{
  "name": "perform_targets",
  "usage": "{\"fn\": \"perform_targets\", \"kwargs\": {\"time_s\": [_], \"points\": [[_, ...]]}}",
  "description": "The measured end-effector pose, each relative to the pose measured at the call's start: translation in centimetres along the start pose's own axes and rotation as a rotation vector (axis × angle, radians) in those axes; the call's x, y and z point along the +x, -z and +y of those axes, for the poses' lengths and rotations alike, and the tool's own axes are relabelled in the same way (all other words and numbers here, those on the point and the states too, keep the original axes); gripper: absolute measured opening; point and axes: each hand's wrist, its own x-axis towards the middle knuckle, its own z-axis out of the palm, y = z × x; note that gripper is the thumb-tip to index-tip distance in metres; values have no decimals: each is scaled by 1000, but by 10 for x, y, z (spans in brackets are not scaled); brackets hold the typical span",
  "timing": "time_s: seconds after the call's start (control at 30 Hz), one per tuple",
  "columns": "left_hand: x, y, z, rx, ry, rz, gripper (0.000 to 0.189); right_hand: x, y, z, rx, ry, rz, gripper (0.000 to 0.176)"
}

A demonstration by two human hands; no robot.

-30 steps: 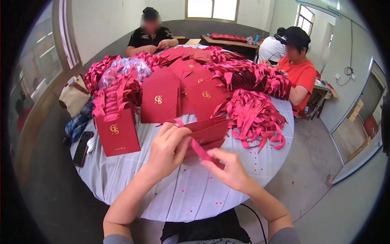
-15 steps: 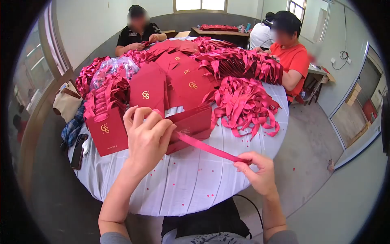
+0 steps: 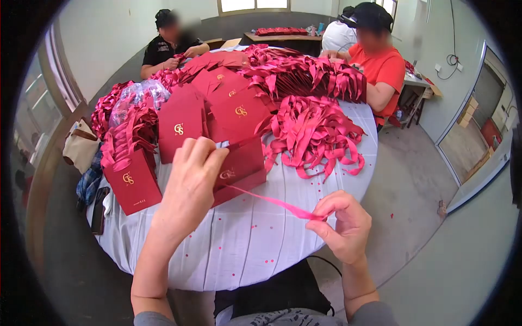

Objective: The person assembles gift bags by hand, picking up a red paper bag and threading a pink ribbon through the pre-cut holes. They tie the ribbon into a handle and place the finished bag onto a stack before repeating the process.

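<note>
1. The left hand (image 3: 190,182) is clamped on the upper edge of a flat red paper bag (image 3: 242,165), which lies on the white-clothed round table (image 3: 255,244).
2. The right hand (image 3: 343,224), well apart from the left, pinches the end of a thin red ribbon (image 3: 272,202), right of the bag and nearer the person.
3. The ribbon runs taut from the bag to that pinch.
4. A heap of loose ribbons (image 3: 312,136) lies just right of the bag; an upright red bag (image 3: 132,185) stands left of it.
5. Beyond the bag sit 2 co-workers, 1 in orange (image 3: 383,68), 1 in black (image 3: 163,49).
</note>
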Motion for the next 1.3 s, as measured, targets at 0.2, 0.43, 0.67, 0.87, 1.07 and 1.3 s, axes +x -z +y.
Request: {"fn": "perform_targets", "kwargs": {"time_s": [0.2, 0.43, 0.67, 0.87, 1.07, 1.3], "points": [[8, -7, -4, -148, 37, -118, 26, 20, -13, -3, 398, 36, -106, 30], [14, -28, -17, -97, 17, -67, 17, 43, -41, -10, 700, -177, -172, 31], [14, -27, -28, -236, 59, -24, 15, 76, -60, 23, 364, -474, -256, 12], [19, -33, -45, -378, 91, -57, 17, 75, -76, 71, 317, -503, -173, 12], [26, -38, -57, -610, 248, -199, 18, 71, -75, 74, 333, -474, -166, 16], [29, -44, -72, -949, 324, -270, 20, 75, -79, 70, 242, -446, -79, 11]]}}
